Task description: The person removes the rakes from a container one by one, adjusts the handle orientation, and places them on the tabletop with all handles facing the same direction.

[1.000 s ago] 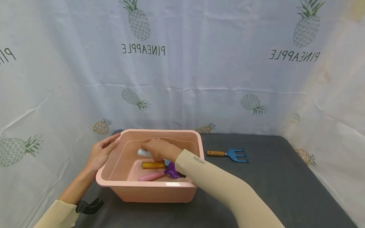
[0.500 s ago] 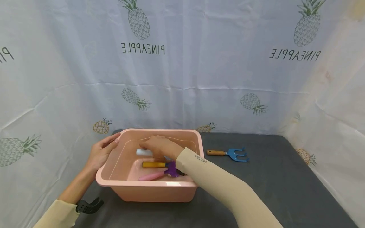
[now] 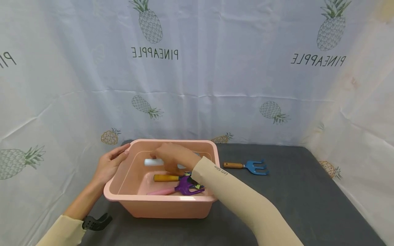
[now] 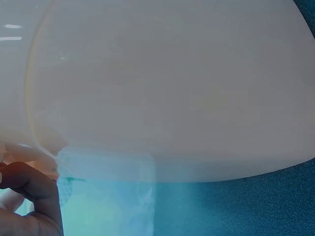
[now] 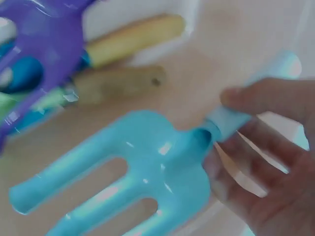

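Note:
A pink plastic tub (image 3: 160, 201) stands on the dark table. Inside it, my right hand (image 3: 172, 157) grips the pale handle (image 3: 152, 162) of a light blue garden fork (image 5: 142, 182), lifted off the tub floor. Below it lie a purple fork with a pink handle (image 3: 175, 189) and a yellow-handled tool (image 3: 166, 177). In the right wrist view my fingers (image 5: 261, 147) curl round the fork's handle, and the purple fork (image 5: 44, 44) and yellow handle (image 5: 133, 37) show behind. My left hand (image 3: 109, 165) holds the tub's left rim; the left wrist view shows the tub wall (image 4: 162, 88) close up.
A blue garden fork with a wooden handle (image 3: 246, 166) lies on the table to the right of the tub. A white cloth with pineapple prints hangs behind and on both sides. A black strap (image 3: 93, 222) sits on my left wrist.
My right hand has risen inside the tub with the light blue fork, its pale handle moving up and left. The purple fork below is now uncovered. The left hand has not moved.

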The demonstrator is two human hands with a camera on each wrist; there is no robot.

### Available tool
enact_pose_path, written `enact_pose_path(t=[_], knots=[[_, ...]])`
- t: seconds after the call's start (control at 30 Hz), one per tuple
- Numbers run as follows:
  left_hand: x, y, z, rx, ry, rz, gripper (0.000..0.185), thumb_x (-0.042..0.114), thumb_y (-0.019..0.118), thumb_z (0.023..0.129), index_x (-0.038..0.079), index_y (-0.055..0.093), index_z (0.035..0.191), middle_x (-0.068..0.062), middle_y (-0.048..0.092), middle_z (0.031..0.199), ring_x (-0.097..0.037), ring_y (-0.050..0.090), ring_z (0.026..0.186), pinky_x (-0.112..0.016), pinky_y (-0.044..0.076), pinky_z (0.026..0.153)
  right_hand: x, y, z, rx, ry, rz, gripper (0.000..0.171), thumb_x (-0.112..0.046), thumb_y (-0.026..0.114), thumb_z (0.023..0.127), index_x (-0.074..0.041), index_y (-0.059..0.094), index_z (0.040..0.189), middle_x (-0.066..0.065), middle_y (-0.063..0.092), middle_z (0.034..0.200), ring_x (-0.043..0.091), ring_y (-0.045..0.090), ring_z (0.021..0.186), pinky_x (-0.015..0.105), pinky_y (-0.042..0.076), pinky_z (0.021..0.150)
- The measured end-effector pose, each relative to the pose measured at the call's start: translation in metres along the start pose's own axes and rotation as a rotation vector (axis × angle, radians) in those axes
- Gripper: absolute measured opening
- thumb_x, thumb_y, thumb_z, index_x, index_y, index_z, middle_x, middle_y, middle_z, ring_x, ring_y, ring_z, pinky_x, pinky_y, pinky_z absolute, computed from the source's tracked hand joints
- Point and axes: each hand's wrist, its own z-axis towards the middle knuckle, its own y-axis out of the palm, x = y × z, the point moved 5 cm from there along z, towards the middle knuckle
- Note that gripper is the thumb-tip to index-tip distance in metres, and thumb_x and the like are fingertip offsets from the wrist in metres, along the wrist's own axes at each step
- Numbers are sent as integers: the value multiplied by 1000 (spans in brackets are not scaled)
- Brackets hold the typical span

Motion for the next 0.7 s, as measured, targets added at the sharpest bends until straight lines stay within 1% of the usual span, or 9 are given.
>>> enact_pose_path(t=[0.03,0.2,0.27,0.33,0.43,0.5,0.57,0.63,0.7], knots=[[0,0,1,0,0,4,63,44,56,106,8,46,157,5,58,145,21,56,103,-7,53,85,1,-2,0,-16,5,15,27,-5,74,87,-22,61,104,-4,58,89,12,55,76,21,43,51],[-1,-2,2,5,4,-7,63,44,57,106,8,46,157,19,59,136,22,55,103,-7,52,85,4,-13,-5,-41,31,93,18,-13,71,96,-26,68,106,-7,62,85,13,57,76,22,44,58],[-1,-2,1,5,7,-17,64,44,57,106,7,46,156,23,59,130,21,57,103,-8,54,85,4,-18,-10,-30,24,99,14,-19,69,99,-27,71,110,-8,65,89,13,59,79,21,47,65],[0,-1,1,1,7,-16,64,45,58,106,8,46,157,19,60,133,20,58,103,-8,54,85,3,-25,-17,-13,21,94,20,-20,71,98,-26,73,117,-8,69,95,13,60,82,21,49,68],[1,0,2,2,6,-1,64,46,57,106,8,46,157,10,59,142,22,56,103,-8,54,85,2,-37,-29,11,17,73,36,-13,68,97,-26,68,131,-5,71,107,14,60,85,22,49,69],[1,0,2,2,10,18,64,46,56,106,8,46,157,-1,57,150,24,53,104,-6,52,85,2,-46,-38,24,30,63,47,-3,66,94,-27,63,134,-2,70,106,15,58,80,22,46,61],[1,1,2,5,13,33,64,46,55,106,8,46,156,-9,53,154,24,53,103,-5,52,85,1,-55,-48,32,37,61,53,6,61,91,-26,58,132,0,67,102,16,53,74,22,40,55],[0,1,2,1,10,36,64,47,55,106,8,45,157,-8,53,154,24,53,103,-5,51,85,1,-64,-58,42,39,50,54,10,57,89,-26,55,130,1,65,95,15,46,68,22,34,52],[-1,1,1,0,2,21,65,47,55,106,8,45,157,2,59,146,22,55,102,-7,53,85,1,-72,-70,58,45,39,56,12,54,88,-26,55,130,0,63,93,15,41,67,22,31,52]])
